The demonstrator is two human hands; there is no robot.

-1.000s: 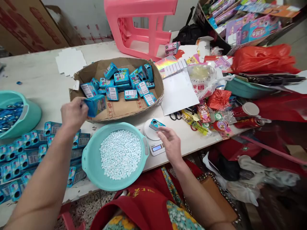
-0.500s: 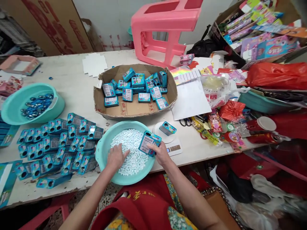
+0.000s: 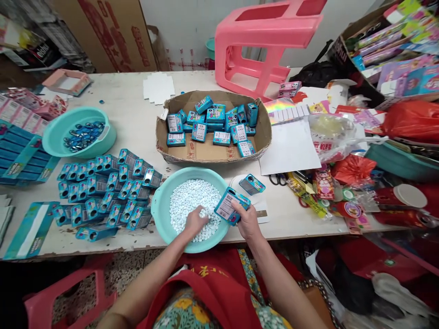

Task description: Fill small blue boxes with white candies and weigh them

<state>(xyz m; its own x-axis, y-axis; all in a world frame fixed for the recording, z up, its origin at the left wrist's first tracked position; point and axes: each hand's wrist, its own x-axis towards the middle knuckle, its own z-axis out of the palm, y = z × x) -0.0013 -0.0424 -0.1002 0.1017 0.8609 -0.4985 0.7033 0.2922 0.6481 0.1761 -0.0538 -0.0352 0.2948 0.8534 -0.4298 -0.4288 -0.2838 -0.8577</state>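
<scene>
My right hand (image 3: 248,222) grips a small blue candy box (image 3: 227,204), tilted over the right rim of a turquoise basin (image 3: 160,228). White candies (image 3: 192,194), small and rounded, fill much of the basin. Down among them, my left hand (image 3: 195,222) is closed with fingers curled, and some white pieces show at its fingertips. Just right of the held box, another blue box (image 3: 252,184) with a round hole in its end rests on a small white scale (image 3: 262,201). My right hand partly hides the scale.
Behind the basin, a cardboard tray (image 3: 192,154) holds several blue boxes. Several open-ended boxes (image 3: 113,183) stand at left, near a second basin (image 3: 111,139) of shiny blue pieces. A pink stool (image 3: 226,59) lies at the back. Scissors (image 3: 277,179) and wrappers clutter the right.
My left fingers, spread on the candies before, are now curled around some of them and farther right in the basin. The right hand still holds its box. The camera view has shifted left.
</scene>
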